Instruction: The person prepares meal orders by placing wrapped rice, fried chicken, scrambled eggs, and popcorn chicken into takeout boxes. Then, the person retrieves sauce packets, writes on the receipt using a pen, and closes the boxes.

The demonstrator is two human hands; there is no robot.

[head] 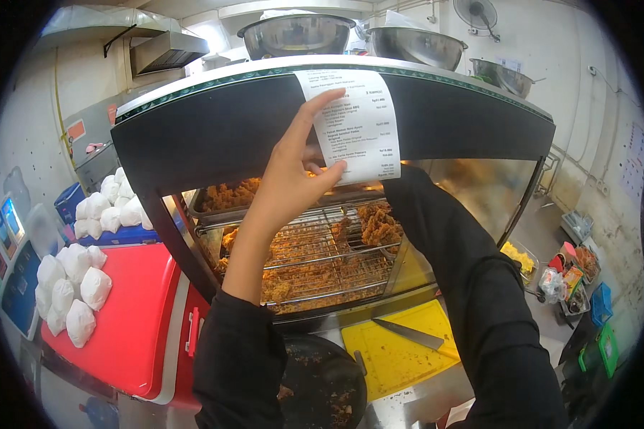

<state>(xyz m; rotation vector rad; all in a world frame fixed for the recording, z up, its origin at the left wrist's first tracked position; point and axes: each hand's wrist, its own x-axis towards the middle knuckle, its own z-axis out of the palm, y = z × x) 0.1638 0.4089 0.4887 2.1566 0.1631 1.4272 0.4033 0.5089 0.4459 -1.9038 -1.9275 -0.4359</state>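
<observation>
A printed paper receipt hangs against the dark upper front panel of a food warmer. Over its left edge lies my left hand, thumb and forefinger spread apart on the paper. Behind the receipt's lower end my right hand is hidden; only the black sleeve shows, reaching up from the lower right. Fried chicken pieces rest on the wire racks inside the warmer, below both arms. Nearer to me, a knife with a yellow handle lies on a yellow cutting board, beside a round black pan holding brown crumbs.
White wrapped bundles sit on a red cooler box at left, with more on a blue one. Large metal bowls stand atop the warmer. At right are a tub of yellow food and a green-edged container.
</observation>
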